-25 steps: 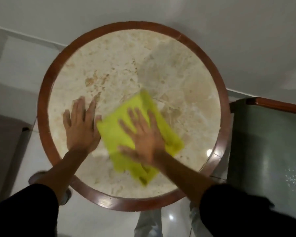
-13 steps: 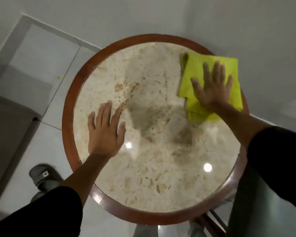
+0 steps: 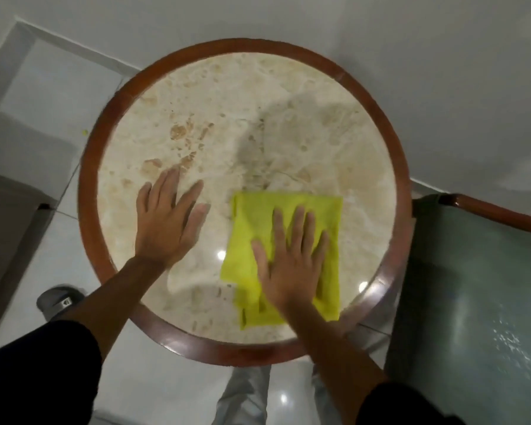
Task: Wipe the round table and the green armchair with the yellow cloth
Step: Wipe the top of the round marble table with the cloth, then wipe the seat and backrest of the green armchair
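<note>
Right hand presses yellow cloth flat on round table.

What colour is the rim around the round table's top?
Reddish-brown, like polished wood; the rim shows best in the head view, circling the beige top.

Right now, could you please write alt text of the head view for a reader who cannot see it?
Seen from above, the right hand presses a yellow cloth flat on a round table with a marble top and wooden rim. The left hand lies flat on the marble beside the cloth. A green armchair stands at the right, untouched.
</note>
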`<state>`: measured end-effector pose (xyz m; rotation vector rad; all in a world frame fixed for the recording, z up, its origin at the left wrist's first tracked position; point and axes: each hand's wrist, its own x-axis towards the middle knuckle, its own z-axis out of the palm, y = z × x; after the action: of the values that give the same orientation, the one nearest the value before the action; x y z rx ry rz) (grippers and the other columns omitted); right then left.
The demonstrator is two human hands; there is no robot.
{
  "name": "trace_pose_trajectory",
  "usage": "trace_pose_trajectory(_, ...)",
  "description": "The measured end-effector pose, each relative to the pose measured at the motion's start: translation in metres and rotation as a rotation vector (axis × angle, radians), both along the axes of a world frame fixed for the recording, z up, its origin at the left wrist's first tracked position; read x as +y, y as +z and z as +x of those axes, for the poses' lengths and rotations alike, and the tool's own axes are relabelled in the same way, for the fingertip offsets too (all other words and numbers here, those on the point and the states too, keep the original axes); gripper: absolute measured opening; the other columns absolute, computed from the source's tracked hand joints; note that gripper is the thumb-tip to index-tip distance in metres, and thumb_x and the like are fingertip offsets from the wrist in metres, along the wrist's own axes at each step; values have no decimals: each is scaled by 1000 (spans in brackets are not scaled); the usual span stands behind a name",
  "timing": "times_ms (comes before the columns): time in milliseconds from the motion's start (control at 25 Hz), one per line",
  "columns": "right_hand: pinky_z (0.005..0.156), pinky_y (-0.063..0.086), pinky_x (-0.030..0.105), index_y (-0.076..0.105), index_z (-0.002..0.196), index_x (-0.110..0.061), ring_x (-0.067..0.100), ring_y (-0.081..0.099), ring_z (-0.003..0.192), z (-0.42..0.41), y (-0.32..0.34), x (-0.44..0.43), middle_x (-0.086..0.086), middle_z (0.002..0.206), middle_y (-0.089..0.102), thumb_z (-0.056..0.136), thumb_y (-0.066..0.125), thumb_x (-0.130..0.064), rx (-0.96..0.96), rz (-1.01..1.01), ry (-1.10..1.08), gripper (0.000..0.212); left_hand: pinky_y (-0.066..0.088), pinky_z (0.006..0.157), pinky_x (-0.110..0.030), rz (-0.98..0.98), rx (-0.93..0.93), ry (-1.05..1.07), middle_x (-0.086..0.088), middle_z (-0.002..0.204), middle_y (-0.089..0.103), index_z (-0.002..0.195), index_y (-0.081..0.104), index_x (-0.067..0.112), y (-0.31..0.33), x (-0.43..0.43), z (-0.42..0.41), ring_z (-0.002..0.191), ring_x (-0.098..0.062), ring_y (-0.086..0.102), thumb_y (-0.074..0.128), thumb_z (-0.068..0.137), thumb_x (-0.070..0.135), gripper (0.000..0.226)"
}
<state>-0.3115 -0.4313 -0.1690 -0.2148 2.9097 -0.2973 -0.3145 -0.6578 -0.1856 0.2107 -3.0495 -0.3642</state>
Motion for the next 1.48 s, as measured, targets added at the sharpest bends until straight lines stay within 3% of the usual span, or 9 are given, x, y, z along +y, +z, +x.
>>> trace_pose_trajectory(120, 120, 21, 59, 30, 153, -24, 30, 19, 152, 45, 13, 51, 11, 163, 25, 97, 26, -65, -81, -185, -148, 70, 26, 112, -60, 235, -121, -99, -20, 155, 39, 119, 69, 17, 17, 75, 32, 142, -36, 36, 24, 100, 59, 64)
trace_pose_trajectory(200, 116, 25, 60, 26, 152, -19, 35, 23, 149, 51, 18, 90, 15, 162, 26, 87, 50, -68, -132, -185, -508, 85, 24, 115, -56, 348, -247, -26, -16, 159, 34, 109, 70, 15, 25, 113, 50, 146, -32, 30, 38, 91, 65, 63)
trace_pose_trajectory(360, 104, 43, 50, 59, 116, -8, 35, 49, 124, 76, 24, 150, 18, 131, 55, 70, 75, -63, -465, -418, -1065, 74, 34, 109, -46, 538, -199, -13, -13, 146, 50, 111, 64, 13, 42, 177, 73, 138, -35, 41, 56, 89, 38, 34)
trace_pose_trajectory(560, 82, 57, 44, 59, 95, -15, 30, 68, 95, 104, 49, 217, 7, 97, 72, 85, 75, -36, -447, -1055, -1209, 28, 42, 55, -35, 632, -323, -68, 11, 65, 59, 108, 41, 38, 69, 269, 80, 55, -20, 59, 47, 87, 33, 22)
trace_pose_trajectory(800, 78, 50, 36, 43, 112, -28, 30, 64, 96, 102, 106, 385, -3, 102, 60, 81, 76, -37, -166, -682, -934, 46, 46, 72, -27, 747, -272, -293, -3, 102, 68, 118, 42, 36, 98, 426, 50, 89, -23, 66, 49, 93, 36, 27)
trace_pose_trajectory(960, 91, 44, 46, 44, 138, -14, 38, 53, 119, 90, 88, 441, 15, 128, 57, 85, 69, -42, 102, -83, -989, 65, 43, 103, -46, 497, -423, -509, -8, 148, 49, 148, 29, 26, 69, 478, 14, 129, -28, 52, 53, 98, 35, 57)
trace_pose_trajectory(1160, 123, 5, 56, 18, 158, -20, 31, 2, 154, 58, 5, 428, 11, 167, 7, 94, 32, -67, -78, -23, -720, 81, 34, 112, -56, -7, -280, -838, -13, 159, 33, 150, 34, 17, 23, 474, -66, 144, -31, 35, 35, 100, 35, 53)
trace_pose_trajectory(1320, 120, 15, 61, 31, 154, -26, 31, 18, 153, -13, -34, 449, 9, 164, 24, 94, 31, -65, 63, 32, -340, 71, 24, 118, -55, -105, -270, -866, -14, 162, 26, 152, 30, 11, -2, 487, -115, 149, -31, 23, 28, 99, 37, 59)
trace_pose_trajectory(1480, 119, -1, 61, 16, 156, -36, 29, 6, 154, -40, -46, 533, 3, 167, 11, 95, 22, -66, 44, 128, -767, 68, 16, 122, -52, -111, -265, -967, -15, 164, 21, 154, 23, 11, -18, 499, -137, 151, -30, 17, 25, 100, 44, 63)
